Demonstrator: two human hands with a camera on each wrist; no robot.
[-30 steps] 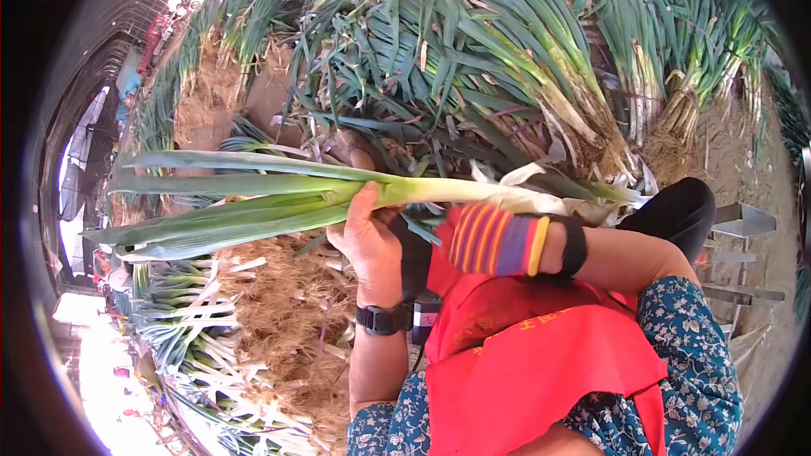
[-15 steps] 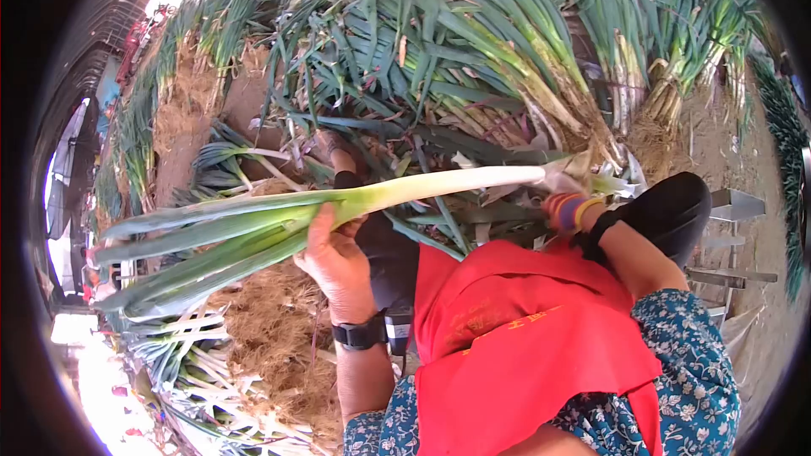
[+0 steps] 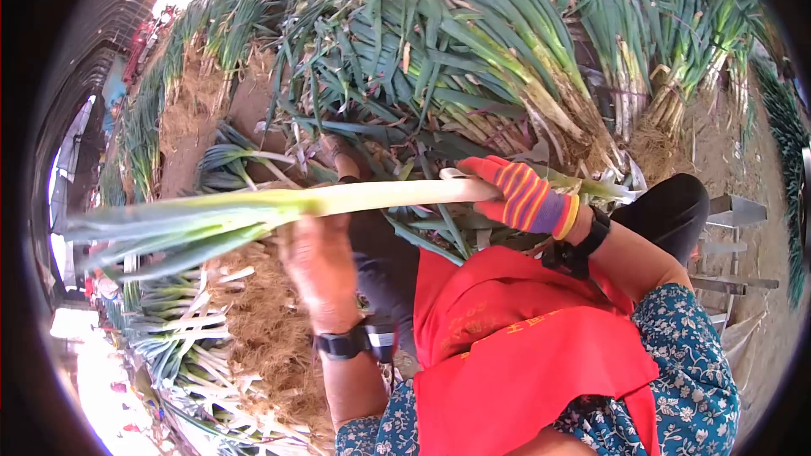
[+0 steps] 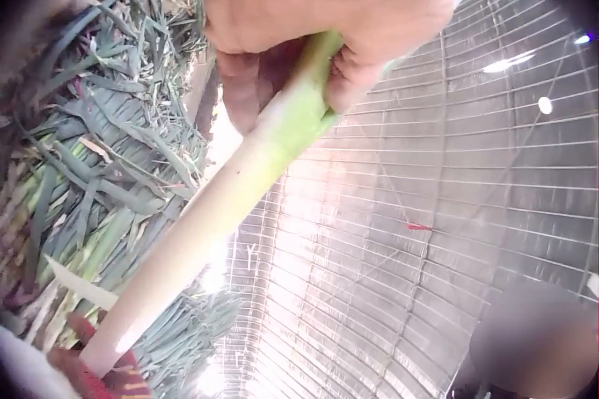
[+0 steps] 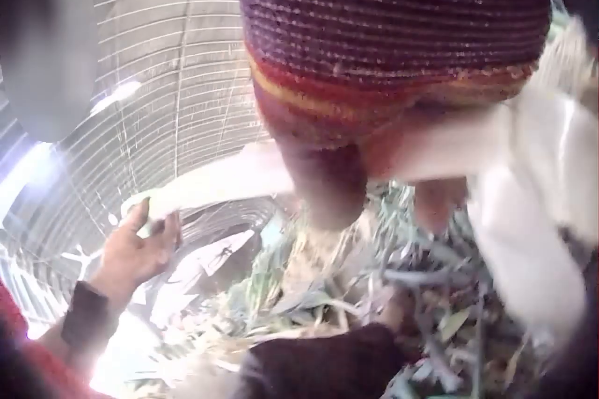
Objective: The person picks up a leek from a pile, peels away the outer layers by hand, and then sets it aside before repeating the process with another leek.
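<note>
Ribbed roofing (image 4: 487,174) beyond the leek (image 4: 201,217), gripped by left hand (image 4: 323,6) at neck, right hand (image 3: 524,197) at white end; likely light, snappable; best held at both.

Brown ground (image 3: 758,160) carries a heap of leeks (image 3: 397,59) — upright bundles (image 3: 627,76) too — and rooted stalks (image 3: 258,346) at lower left.

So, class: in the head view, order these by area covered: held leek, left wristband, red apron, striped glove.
Largest to smallest:
1. Red apron
2. Held leek, longest but thinner
3. Striped glove
4. Left wristband
</note>
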